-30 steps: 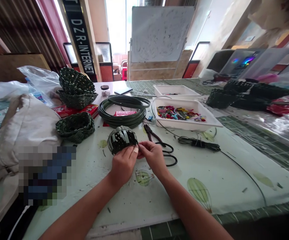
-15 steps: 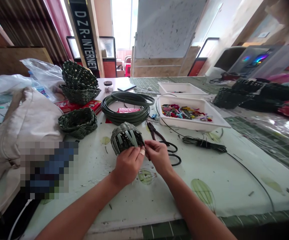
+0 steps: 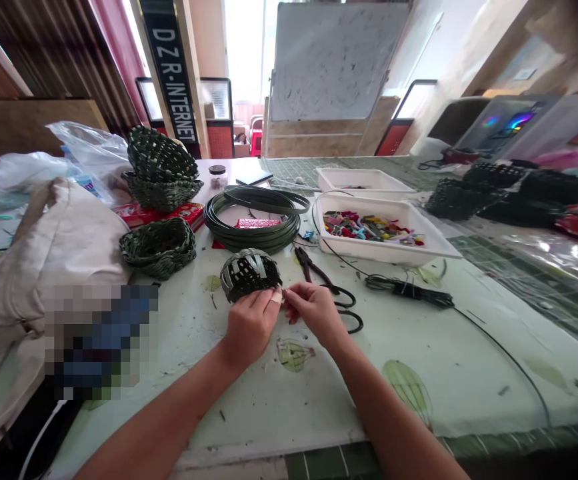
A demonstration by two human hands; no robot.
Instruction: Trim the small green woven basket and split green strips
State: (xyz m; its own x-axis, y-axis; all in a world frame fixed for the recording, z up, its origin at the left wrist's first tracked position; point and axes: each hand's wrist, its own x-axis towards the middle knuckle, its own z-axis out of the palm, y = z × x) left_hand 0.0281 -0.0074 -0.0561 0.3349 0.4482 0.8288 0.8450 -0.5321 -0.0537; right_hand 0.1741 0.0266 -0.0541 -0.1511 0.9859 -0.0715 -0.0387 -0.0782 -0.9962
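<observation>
On the near part of the pale table (image 3: pixel 249 413), in front of the coil of dark green strip (image 3: pixel 249 244), a small woven basket (image 3: pixel 249 277) stood tilted at the left hand (image 3: pixel 251 323); whether it rested on the cloth or was lifted was unclear. The left fingers were closed over its near edge, the thumb out of sight. Just beside them the right hand (image 3: pixel 313 308) was nearly shut, thumb and forefinger pinched together at the basket's right edge; it was impossible to tell whether a strand lay between them. The body already had its rounded form, with broad flat strips showing across the dark weave, so the shaping looked well advanced. The edge under the fingers seemed the part left to work, though the hands hid its state. The stacked baskets (image 3: pixel 163 191) and the lone basket (image 3: pixel 157 248) appeared further along, perhaps finished.
</observation>
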